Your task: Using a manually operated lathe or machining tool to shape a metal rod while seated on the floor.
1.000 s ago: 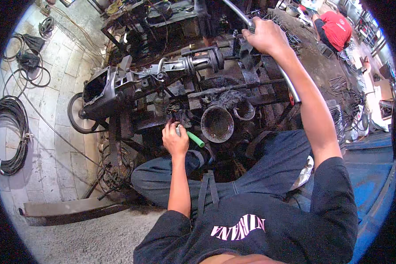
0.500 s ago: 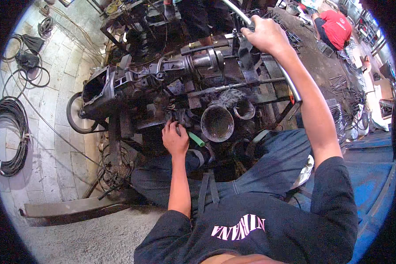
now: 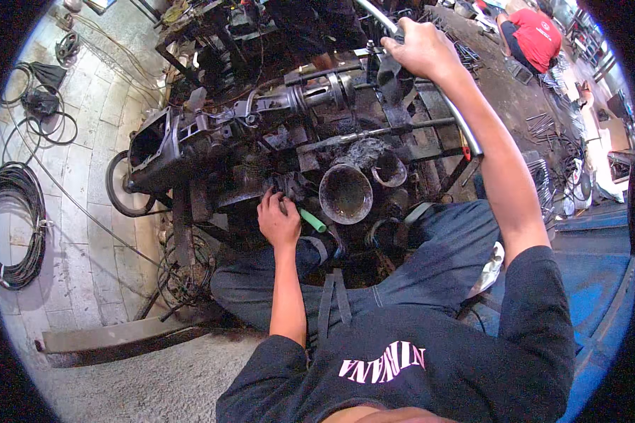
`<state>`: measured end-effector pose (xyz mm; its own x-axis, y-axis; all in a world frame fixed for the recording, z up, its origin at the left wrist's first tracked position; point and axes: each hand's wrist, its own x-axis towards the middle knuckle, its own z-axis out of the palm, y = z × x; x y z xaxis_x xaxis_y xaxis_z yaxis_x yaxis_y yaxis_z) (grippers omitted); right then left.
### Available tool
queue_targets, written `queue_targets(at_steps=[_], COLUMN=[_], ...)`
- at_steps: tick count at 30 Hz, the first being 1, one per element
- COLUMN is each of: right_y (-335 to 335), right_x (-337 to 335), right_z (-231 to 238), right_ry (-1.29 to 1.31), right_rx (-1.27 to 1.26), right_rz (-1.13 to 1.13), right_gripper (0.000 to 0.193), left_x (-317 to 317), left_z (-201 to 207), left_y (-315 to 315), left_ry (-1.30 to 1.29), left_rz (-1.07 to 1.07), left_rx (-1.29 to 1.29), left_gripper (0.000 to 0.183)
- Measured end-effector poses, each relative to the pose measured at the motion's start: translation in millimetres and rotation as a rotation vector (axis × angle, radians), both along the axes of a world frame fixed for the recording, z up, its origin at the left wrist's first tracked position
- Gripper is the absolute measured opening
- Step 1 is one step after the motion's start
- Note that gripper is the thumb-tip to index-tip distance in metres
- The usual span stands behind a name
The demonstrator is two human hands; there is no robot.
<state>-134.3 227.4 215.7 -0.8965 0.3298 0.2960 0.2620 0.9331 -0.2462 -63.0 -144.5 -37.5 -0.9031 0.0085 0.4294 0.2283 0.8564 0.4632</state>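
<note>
With my right hand (image 3: 425, 51), raised at the upper right, I grip a shiny metal tube (image 3: 378, 15); its other end (image 3: 468, 132) shows past my forearm. My left hand (image 3: 280, 221) is at the near side of a dark, greasy machine (image 3: 226, 158), fingers curled over a small dark part they mostly hide. Just right of those fingers a light green handle (image 3: 312, 221) sticks out. Two grimy round metal cups, one large (image 3: 346, 195) and one smaller (image 3: 389, 171), are to its right. Behind them, a bare metal rod (image 3: 374, 134) crosses the machine.
A black coiled cable (image 3: 14, 218) lies at far left near a pale block wall (image 3: 85, 176). A beam (image 3: 120, 334) sits at lower left. Blue metal sheeting (image 3: 593, 275) is on my right. Farther off, a person in a red shirt (image 3: 531, 39) crouches near scattered metal rods.
The whole view has shifted slightly. Both hands keep nearly the same places, the right still round the tube and the left still beside the green handle.
</note>
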Motion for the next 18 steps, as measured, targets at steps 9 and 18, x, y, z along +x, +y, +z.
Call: queue_targets(at_steps=[9,18], right_y=[-19.2,-13.1], right_x=[6.8,9.4], right_z=[16.9,14.0], right_ry=[-0.044,-0.012], right_rx=[0.000,-0.046], right_rz=[-0.032,-0.066], right_gripper=[0.050,0.052], left_x=[-0.9,-2.3], left_z=[-3.0,-11.4], left_y=[1.0,-2.2], left_ry=[0.021,0.091], left_rz=[0.013,-0.008], left_rx=[-0.029,-0.029], left_gripper=[0.024,0.023])
